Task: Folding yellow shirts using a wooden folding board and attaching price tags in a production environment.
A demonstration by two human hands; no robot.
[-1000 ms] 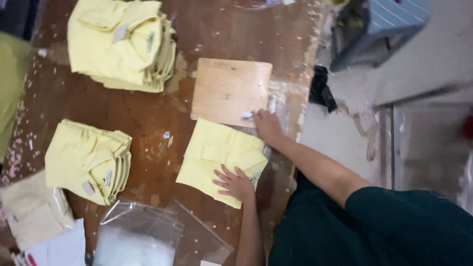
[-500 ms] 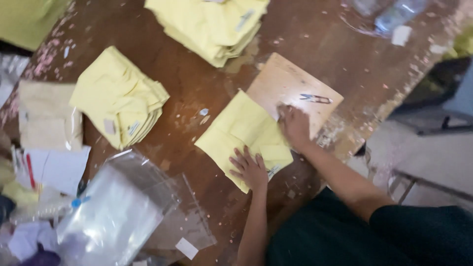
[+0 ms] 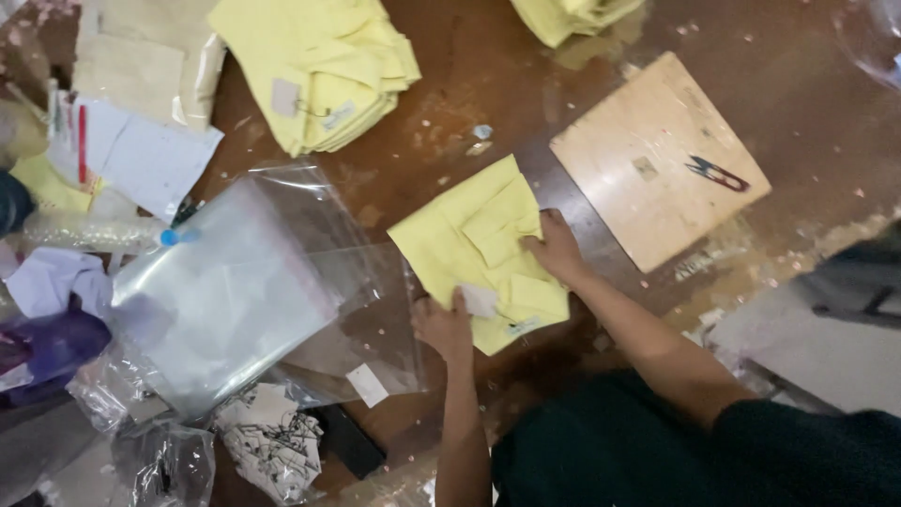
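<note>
A folded yellow garment lies on the brown worktable in front of me. My left hand grips its near edge, thumb on a white tag. My right hand presses on the garment's right side, fingers curled over a fold. A stack of clear plastic bags lies just left of the garment, one bag's edge reaching under it.
A light wooden board with small black thread snips lies to the right. Piles of folded yellow garments sit at the back. Papers, a plastic bottle, tags and wrappers clutter the left side. The table's right edge is chipped.
The view has swung left and closer. Both hands stayed on the yellow garment, which now lies nearer the plastic bags; my left hand shifted to its near edge.
</note>
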